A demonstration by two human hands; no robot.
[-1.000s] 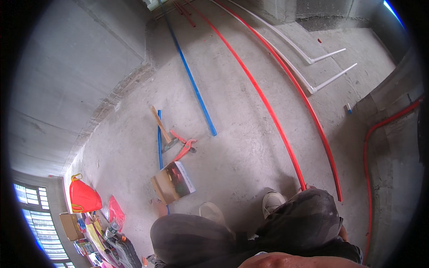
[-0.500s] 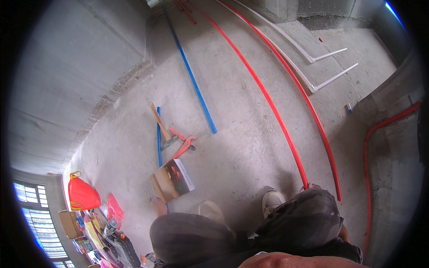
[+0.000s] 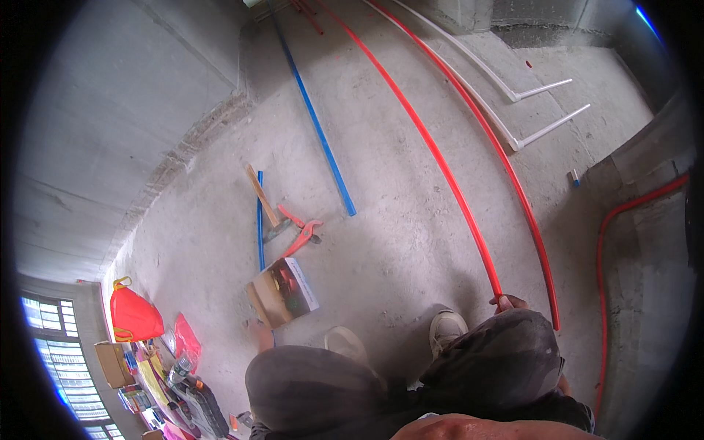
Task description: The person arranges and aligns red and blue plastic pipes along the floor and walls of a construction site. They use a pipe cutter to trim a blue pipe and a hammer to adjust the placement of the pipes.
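Observation:
Beside my right knee, my right hand [image 3: 511,302] is closed round the near end of a long red pipe [image 3: 445,167]; the knee hides part of the hand. A second red pipe [image 3: 529,214] lies just to its right. My left hand [image 3: 259,334] shows in part past my left knee, beside an open cardboard box [image 3: 273,306]. A sliver of blue shows at its edge, and the knee hides most of its fingers. Dark contents fill the box. Beyond it lie red-handled pipe cutters [image 3: 302,233] and a wooden-handled hammer [image 3: 262,195].
A short blue pipe [image 3: 260,220] and a long blue one [image 3: 312,121] lie on the concrete floor. White elbowed pipes [image 3: 554,127] are at far right, and a red pipe [image 3: 603,286] runs along the right wall. A red bag [image 3: 136,315] and a tool case [image 3: 202,407] sit at left.
My right hand has come further into sight above the knee, its fingers now visible on the red pipe's end. The pipe end has shifted slightly up and left. My left hand has barely moved.

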